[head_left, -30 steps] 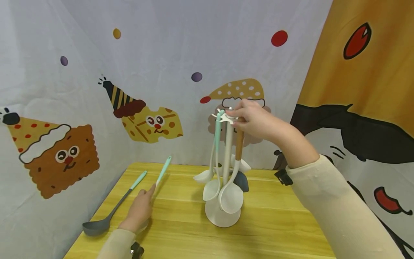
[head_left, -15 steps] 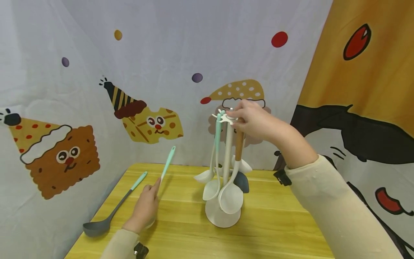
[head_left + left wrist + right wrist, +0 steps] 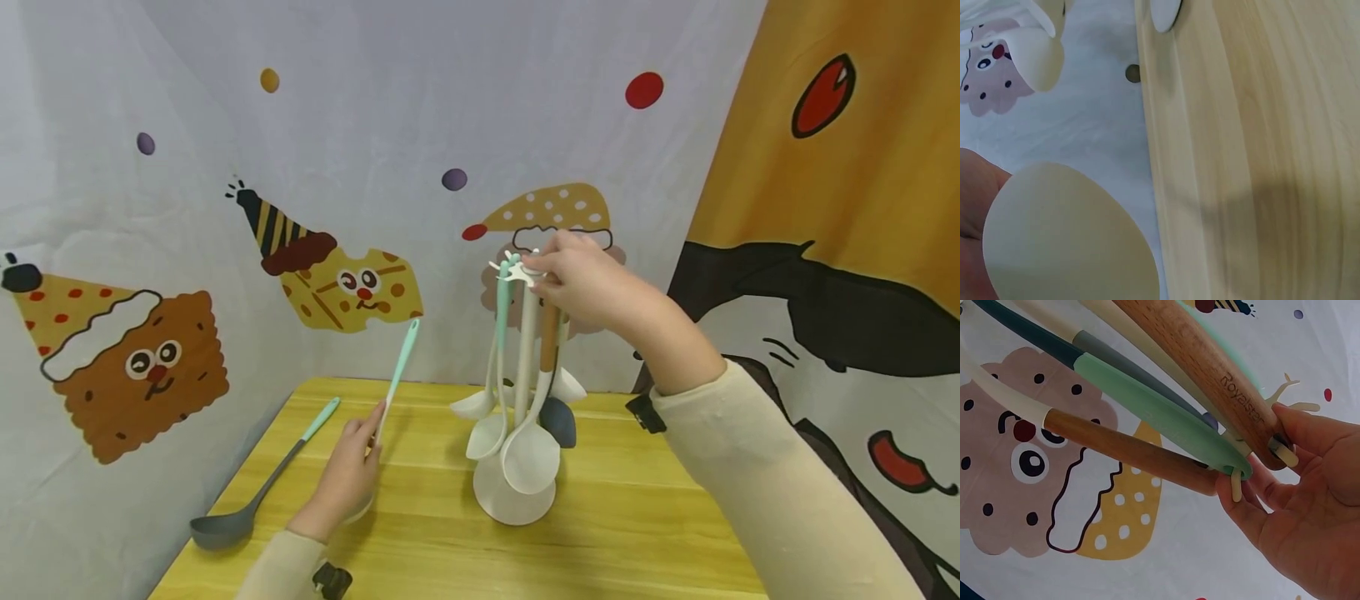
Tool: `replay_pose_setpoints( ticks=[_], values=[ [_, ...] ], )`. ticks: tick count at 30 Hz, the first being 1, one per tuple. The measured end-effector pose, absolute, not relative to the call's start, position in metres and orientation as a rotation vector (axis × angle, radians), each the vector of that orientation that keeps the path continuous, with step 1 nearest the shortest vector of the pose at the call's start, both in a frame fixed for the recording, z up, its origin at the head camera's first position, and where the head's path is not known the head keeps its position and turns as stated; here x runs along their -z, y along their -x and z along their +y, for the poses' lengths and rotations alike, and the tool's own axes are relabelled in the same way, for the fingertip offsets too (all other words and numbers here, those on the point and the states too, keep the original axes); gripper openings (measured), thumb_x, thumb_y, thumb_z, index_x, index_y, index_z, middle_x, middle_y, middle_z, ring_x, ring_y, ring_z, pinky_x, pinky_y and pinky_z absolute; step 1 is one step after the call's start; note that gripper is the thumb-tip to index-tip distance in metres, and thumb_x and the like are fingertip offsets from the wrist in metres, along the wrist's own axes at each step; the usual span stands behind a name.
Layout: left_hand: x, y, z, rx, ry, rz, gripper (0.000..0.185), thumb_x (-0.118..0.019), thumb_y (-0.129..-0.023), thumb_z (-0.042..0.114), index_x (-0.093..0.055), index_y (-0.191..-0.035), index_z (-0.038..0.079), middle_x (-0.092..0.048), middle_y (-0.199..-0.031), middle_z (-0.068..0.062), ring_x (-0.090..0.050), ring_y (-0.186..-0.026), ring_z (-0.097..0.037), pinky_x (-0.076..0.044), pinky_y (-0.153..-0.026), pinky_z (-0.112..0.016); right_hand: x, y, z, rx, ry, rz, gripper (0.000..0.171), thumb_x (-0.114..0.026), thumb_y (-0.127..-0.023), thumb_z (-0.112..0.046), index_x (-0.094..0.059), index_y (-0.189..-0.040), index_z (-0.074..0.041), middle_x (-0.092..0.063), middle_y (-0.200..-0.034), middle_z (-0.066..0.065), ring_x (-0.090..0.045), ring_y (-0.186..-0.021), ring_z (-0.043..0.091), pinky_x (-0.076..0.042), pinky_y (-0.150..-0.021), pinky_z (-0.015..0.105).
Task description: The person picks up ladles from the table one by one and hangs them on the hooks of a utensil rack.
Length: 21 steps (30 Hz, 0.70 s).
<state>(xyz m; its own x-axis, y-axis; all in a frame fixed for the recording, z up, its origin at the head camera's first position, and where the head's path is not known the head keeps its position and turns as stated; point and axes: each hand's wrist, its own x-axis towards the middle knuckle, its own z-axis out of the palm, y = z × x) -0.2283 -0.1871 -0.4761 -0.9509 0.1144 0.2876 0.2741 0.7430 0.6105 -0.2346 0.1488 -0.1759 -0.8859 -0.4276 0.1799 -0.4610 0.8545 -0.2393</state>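
Observation:
My left hand (image 3: pixel 348 479) grips a spoon (image 3: pixel 403 358) by its pale shaft, the mint handle pointing up and away. The spoon's rounded cream head (image 3: pixel 1072 231) fills the lower left of the left wrist view. My right hand (image 3: pixel 573 267) holds the hooked top of a white utensil stand (image 3: pixel 513 502). Around its pole hang several utensils, among them a white ladle (image 3: pixel 532 460) with a wooden handle. The right wrist view shows my fingertips at the hooks, beside a mint handle (image 3: pixel 1160 412) and a wooden handle (image 3: pixel 1129 450).
A grey ladle (image 3: pixel 225 529) with a mint handle lies on the wooden table (image 3: pixel 622 517) at the left edge. Behind the table hangs a pale cloth (image 3: pixel 360 100) printed with cartoon food. A dark blue utensil head (image 3: pixel 558 422) hangs at the stand's right side.
My left hand has moved up and to the right, raising the spoon's handle toward the stand. The hanging utensils have shifted slightly around the pole under my right hand.

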Motion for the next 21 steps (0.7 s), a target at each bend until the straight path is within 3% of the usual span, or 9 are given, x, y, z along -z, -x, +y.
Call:
replay_pose_setpoints(
  ticks=[9,21],
  values=[
    [0.471,0.227,-0.174,1.031,0.419,-2.578,0.071,-0.063,-0.098,-0.009,-0.037,-0.162,0.007,-0.058,-0.115,-0.016,-0.058,-0.095,-0.02,-0.053,-0.069,-0.028,0.175,0.232,0.147,-0.424,-0.662,-2.928,0.047,-0.057,-0.109,-0.015,-0.049,-0.155,-0.007,-0.052,-0.135,0.019,-0.042,-0.132,0.039,-0.047,-0.1,0.049],
    [0.457,0.223,-0.158,1.131,0.482,-2.54,0.073,-0.062,-0.099,-0.009,-0.035,-0.164,0.011,-0.057,-0.119,-0.017,-0.057,-0.1,-0.021,-0.058,-0.074,-0.031,0.175,0.232,0.144,-0.406,-0.612,-2.945,0.049,-0.055,-0.11,-0.018,-0.046,-0.157,-0.011,-0.051,-0.137,0.017,-0.042,-0.131,0.037,-0.047,-0.1,0.048]
  ],
)
